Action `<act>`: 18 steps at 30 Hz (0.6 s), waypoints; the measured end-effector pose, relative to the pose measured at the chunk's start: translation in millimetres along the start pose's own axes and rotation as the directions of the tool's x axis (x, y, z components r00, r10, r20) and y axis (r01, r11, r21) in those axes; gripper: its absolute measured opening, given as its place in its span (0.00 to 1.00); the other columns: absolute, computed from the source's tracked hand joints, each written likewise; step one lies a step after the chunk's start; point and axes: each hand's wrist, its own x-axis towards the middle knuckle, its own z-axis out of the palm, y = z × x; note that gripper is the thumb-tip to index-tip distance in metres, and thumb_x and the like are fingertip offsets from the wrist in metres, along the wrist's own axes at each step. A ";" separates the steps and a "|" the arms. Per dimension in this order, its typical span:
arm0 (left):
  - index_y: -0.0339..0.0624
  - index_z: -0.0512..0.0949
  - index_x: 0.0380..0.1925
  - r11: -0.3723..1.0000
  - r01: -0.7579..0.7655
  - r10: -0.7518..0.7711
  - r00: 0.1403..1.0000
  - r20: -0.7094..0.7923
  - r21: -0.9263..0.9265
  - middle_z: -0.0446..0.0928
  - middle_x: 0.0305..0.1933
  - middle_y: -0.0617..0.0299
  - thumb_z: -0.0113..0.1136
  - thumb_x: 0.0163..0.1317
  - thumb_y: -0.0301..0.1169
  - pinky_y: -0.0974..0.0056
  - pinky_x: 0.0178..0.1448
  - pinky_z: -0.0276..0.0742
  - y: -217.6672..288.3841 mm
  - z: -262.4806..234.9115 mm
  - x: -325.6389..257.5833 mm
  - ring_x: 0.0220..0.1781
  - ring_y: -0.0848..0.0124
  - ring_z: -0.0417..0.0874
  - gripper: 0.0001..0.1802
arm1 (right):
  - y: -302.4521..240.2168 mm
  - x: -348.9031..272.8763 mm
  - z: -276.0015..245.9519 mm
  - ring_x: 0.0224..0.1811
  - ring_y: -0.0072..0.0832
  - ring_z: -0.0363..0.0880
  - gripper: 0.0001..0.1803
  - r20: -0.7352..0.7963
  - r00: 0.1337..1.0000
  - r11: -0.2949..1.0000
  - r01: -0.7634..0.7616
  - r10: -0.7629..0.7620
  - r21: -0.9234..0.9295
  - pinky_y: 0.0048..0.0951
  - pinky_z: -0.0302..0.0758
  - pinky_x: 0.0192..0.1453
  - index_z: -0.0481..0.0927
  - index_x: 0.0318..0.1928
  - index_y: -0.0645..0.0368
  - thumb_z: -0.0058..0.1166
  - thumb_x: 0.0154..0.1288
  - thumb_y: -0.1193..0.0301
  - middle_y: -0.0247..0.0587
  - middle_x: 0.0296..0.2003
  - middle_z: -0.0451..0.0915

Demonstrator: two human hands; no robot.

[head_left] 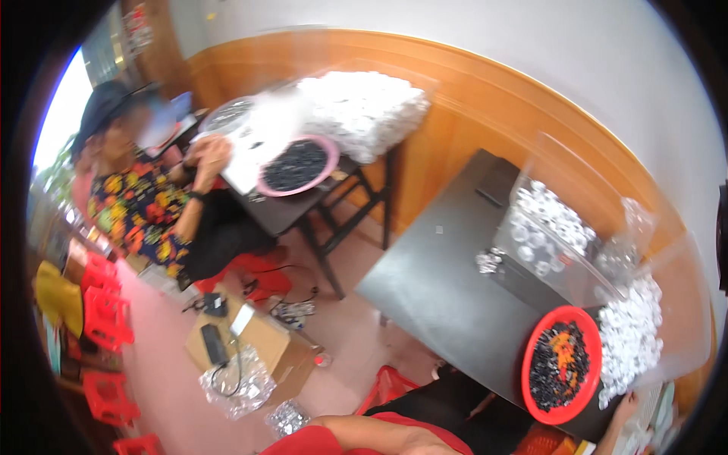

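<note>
At the lower right, part of my right hand [625, 409] shows beside the table edge, just below a heap of small white round pieces [631, 330]. Its fingers are too small and blurred to read. My left arm [379, 434] crosses the bottom edge from a red sleeve; its hand does not show clearly. Nearest my right hand on the dark table [447, 284] is a red basin [532, 350] filled with small black pieces and some orange ones on top. Behind it, a clear plastic bin [557, 277] lies with white round parts inside.
A small silvery cluster [489, 261] lies by the bin. At the far left table a seated person [144, 205] works near a pink basin [297, 165] of black pieces and a white heap [368, 110]. A cardboard box [292, 356] and red stools [106, 317] stand on the floor.
</note>
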 end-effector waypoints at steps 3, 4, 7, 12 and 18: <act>0.32 0.75 0.41 0.993 0.017 -0.012 0.999 0.044 -0.118 0.78 0.37 0.57 0.60 0.64 0.40 0.63 0.45 0.72 3.0 -17.4 5.3 0.39 0.67 0.79 0.19 | 22.3 3.5 5.7 0.54 0.46 0.75 0.22 -0.109 0.993 0.998 -0.033 0.038 0.047 0.39 0.69 0.59 0.74 0.54 0.64 0.47 0.67 0.62 0.55 0.51 0.77; 0.31 0.75 0.41 0.987 0.029 -0.020 0.998 0.056 -0.158 0.78 0.37 0.57 0.60 0.64 0.40 0.63 0.45 0.71 1.6 -23.8 7.0 0.39 0.67 0.80 0.19 | 19.6 0.9 5.8 0.52 0.47 0.76 0.20 -0.130 0.991 0.999 -0.037 0.036 -0.007 0.39 0.71 0.56 0.75 0.52 0.64 0.49 0.66 0.63 0.55 0.48 0.78; 0.31 0.75 0.42 0.969 0.089 -0.071 0.994 0.087 -0.232 0.79 0.36 0.57 0.60 0.64 0.40 0.63 0.44 0.71 -1.8 -40.5 17.8 0.39 0.67 0.80 0.19 | -15.5 -13.9 6.1 0.50 0.48 0.78 0.20 -0.165 0.984 0.995 -0.055 0.067 0.078 0.40 0.72 0.54 0.75 0.51 0.62 0.51 0.64 0.61 0.56 0.47 0.79; 0.32 0.74 0.43 0.933 0.207 -0.166 0.974 0.156 -0.296 0.79 0.35 0.58 0.60 0.64 0.40 0.62 0.44 0.71 -14.0 -63.3 35.8 0.38 0.66 0.80 0.20 | -82.8 -36.6 -11.6 0.48 0.54 0.78 0.18 -0.160 0.978 0.991 -0.132 0.133 0.015 0.44 0.72 0.51 0.73 0.48 0.60 0.48 0.63 0.61 0.60 0.43 0.80; 0.32 0.72 0.44 0.919 0.312 -0.247 0.932 0.264 -0.242 0.79 0.34 0.58 0.61 0.63 0.41 0.61 0.43 0.71 -29.1 -75.4 56.6 0.37 0.65 0.80 0.21 | -101.6 -52.8 -33.8 0.51 0.55 0.77 0.22 -0.083 0.958 0.960 -0.278 0.276 -0.016 0.47 0.71 0.54 0.69 0.56 0.54 0.47 0.64 0.59 0.59 0.46 0.79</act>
